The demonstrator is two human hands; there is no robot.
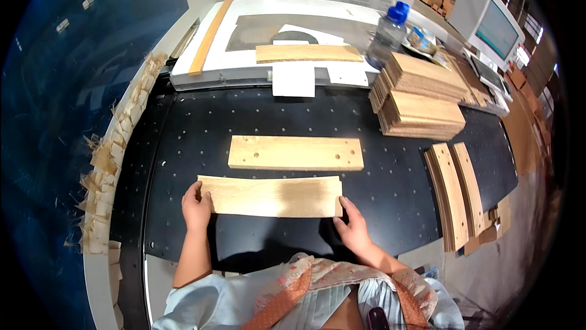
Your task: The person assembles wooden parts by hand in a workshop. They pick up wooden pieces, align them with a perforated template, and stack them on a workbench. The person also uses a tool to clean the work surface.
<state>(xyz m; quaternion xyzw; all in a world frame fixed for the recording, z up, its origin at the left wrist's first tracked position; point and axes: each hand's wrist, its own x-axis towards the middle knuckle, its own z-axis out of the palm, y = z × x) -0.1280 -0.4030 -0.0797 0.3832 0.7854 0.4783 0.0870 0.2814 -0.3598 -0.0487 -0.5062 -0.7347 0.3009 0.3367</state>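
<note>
Pinching a plain board (271, 197) by its opposite ends, with fingers of the left hand (196, 207) and right hand (353, 226) parted only enough to grip its edges. Apparently positioning it at the near side of the black desk (390, 199), a step likely calling for an even hold on both ends. Facing a drilled board (296, 153) just beyond, then stacked boards (427, 107) farther right, a clear bottle (384, 40) with contents too faint to tell, and a pale dish (428, 55) bearing a packet (421, 39).
</note>
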